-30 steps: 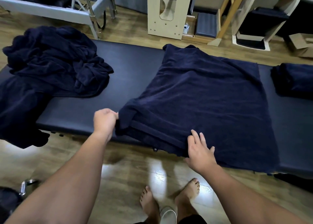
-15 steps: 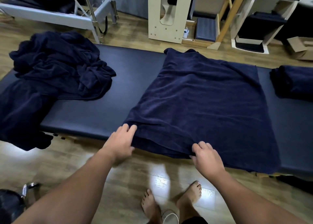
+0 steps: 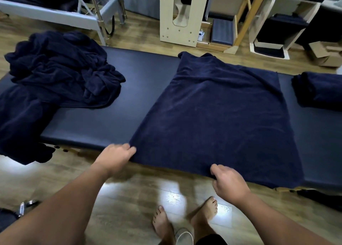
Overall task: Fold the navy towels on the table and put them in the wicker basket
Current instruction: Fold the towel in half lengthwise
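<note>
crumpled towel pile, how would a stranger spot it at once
Find the long navy padded table. At its left end lies the crumpled towel pile, partly hanging off. Unlike the spread towel mid-table, it is heaped and wrinkled.

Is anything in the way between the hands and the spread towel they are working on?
No. Both hands already grip the spread towel at its near edge: the left hand at the near-left corner, the right hand further along. The wicker basket is not in view.

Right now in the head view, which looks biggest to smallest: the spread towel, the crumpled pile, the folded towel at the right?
1. Spread towel, largest.
2. Crumpled pile; it also hangs off the table's left end, so nearly alike.
3. Folded towel, smallest, though the frame edge cuts it off.
</note>
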`<move>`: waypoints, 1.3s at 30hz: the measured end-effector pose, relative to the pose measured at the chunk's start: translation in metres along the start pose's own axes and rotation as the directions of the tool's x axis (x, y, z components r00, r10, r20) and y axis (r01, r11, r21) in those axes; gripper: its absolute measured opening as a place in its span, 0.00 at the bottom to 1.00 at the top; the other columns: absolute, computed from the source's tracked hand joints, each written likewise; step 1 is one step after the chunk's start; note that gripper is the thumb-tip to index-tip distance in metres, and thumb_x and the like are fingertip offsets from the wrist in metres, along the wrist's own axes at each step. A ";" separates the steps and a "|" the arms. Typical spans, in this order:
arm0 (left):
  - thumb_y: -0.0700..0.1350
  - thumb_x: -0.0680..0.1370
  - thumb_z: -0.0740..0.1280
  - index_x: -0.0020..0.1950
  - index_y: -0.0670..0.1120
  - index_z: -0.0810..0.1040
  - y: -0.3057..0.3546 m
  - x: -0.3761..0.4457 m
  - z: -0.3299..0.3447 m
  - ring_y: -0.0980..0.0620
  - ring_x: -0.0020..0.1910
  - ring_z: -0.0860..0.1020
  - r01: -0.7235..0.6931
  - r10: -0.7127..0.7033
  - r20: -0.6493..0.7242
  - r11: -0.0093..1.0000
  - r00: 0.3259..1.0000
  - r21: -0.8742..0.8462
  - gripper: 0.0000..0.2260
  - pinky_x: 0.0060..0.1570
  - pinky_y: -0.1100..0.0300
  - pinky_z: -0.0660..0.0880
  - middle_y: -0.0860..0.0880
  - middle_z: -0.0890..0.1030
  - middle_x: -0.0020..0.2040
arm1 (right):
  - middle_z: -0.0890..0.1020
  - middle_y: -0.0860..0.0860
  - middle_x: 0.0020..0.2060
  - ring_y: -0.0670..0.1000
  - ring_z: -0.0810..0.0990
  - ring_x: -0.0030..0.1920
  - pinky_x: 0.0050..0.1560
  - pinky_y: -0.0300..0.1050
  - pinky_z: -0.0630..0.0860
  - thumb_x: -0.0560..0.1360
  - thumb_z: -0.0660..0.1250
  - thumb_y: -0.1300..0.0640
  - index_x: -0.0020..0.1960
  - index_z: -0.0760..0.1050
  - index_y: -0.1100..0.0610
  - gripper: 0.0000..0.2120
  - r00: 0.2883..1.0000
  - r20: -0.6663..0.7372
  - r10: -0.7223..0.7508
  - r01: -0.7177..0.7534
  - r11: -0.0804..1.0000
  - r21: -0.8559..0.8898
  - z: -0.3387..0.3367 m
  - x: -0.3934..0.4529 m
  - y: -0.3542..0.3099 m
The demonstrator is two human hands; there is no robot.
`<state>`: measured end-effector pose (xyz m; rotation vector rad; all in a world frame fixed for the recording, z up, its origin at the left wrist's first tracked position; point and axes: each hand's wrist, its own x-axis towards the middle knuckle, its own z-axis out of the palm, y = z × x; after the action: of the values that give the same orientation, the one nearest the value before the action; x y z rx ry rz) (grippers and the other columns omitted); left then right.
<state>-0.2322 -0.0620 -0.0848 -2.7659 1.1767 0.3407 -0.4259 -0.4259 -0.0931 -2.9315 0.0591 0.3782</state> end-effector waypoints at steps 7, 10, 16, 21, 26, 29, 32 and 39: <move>0.61 0.77 0.58 0.54 0.50 0.70 0.035 0.016 -0.017 0.43 0.51 0.81 0.001 -0.023 0.197 0.994 0.980 0.109 0.16 0.43 0.53 0.66 0.49 0.81 0.52 | 0.73 0.47 0.52 0.52 0.75 0.54 0.48 0.48 0.71 0.76 0.64 0.52 0.57 0.67 0.48 0.12 0.949 0.090 0.301 -0.282 0.943 -0.177 0.007 -0.011 0.020; 0.61 0.78 0.59 0.57 0.49 0.70 0.053 0.034 -0.014 0.44 0.50 0.81 -0.086 0.079 0.071 0.991 0.994 0.101 0.17 0.44 0.52 0.65 0.49 0.81 0.52 | 0.73 0.48 0.52 0.53 0.74 0.54 0.46 0.48 0.66 0.76 0.64 0.54 0.58 0.67 0.48 0.12 0.890 0.038 0.454 -0.426 0.860 -0.281 0.009 -0.025 0.039; 0.48 0.76 0.61 0.55 0.50 0.69 0.090 0.067 -0.017 0.46 0.50 0.78 -0.102 0.102 0.084 0.995 0.991 0.005 0.09 0.41 0.53 0.64 0.51 0.76 0.51 | 0.70 0.49 0.52 0.53 0.77 0.50 0.43 0.47 0.69 0.79 0.64 0.46 0.56 0.67 0.51 0.11 0.828 0.037 0.559 -0.552 0.825 -0.121 0.010 -0.040 0.067; 0.48 0.80 0.58 0.48 0.49 0.65 0.097 0.098 -0.039 0.46 0.52 0.77 -0.051 0.060 0.086 0.994 0.994 -0.096 0.03 0.42 0.54 0.66 0.49 0.77 0.52 | 0.76 0.48 0.51 0.53 0.76 0.54 0.50 0.50 0.74 0.79 0.62 0.45 0.55 0.71 0.52 0.11 0.825 -0.014 0.565 -0.565 0.825 0.033 -0.006 -0.028 0.070; 0.47 0.78 0.60 0.57 0.48 0.71 0.103 0.139 -0.049 0.47 0.57 0.71 -0.028 0.027 -0.009 0.996 1.000 -0.083 0.09 0.51 0.51 0.72 0.49 0.69 0.60 | 0.72 0.48 0.63 0.55 0.71 0.63 0.59 0.53 0.74 0.78 0.65 0.46 0.67 0.71 0.49 0.19 0.809 0.008 0.587 -0.582 0.800 0.142 -0.029 0.004 0.079; 0.50 0.78 0.60 0.66 0.50 0.68 0.113 0.171 -0.058 0.46 0.66 0.66 0.016 -0.012 0.046 0.995 0.999 -0.096 0.16 0.58 0.49 0.69 0.49 0.62 0.71 | 0.74 0.49 0.60 0.56 0.75 0.61 0.57 0.55 0.75 0.79 0.63 0.44 0.68 0.68 0.49 0.20 0.802 0.072 0.593 -0.596 0.785 0.168 -0.043 0.031 0.097; 0.51 0.79 0.60 0.70 0.51 0.66 0.124 0.208 -0.072 0.45 0.71 0.62 0.034 -0.026 0.062 0.993 0.998 -0.118 0.19 0.65 0.43 0.67 0.48 0.58 0.77 | 0.75 0.50 0.57 0.55 0.76 0.58 0.55 0.54 0.77 0.79 0.63 0.45 0.68 0.70 0.51 0.20 0.821 0.034 0.571 -0.562 0.795 0.227 -0.057 0.062 0.128; 0.59 0.79 0.62 0.82 0.60 0.48 0.156 0.328 -0.106 0.42 0.81 0.36 -0.010 0.028 0.195 0.996 0.980 -0.093 0.35 0.75 0.32 0.46 0.51 0.36 0.82 | 0.75 0.49 0.60 0.54 0.73 0.61 0.57 0.51 0.75 0.80 0.64 0.46 0.66 0.74 0.51 0.18 0.853 -0.063 0.518 -0.487 0.833 0.263 -0.102 0.156 0.206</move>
<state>-0.1073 -0.4187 -0.0674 -2.7207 1.1670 0.6679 -0.2623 -0.6495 -0.0721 -2.6548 0.8521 0.2229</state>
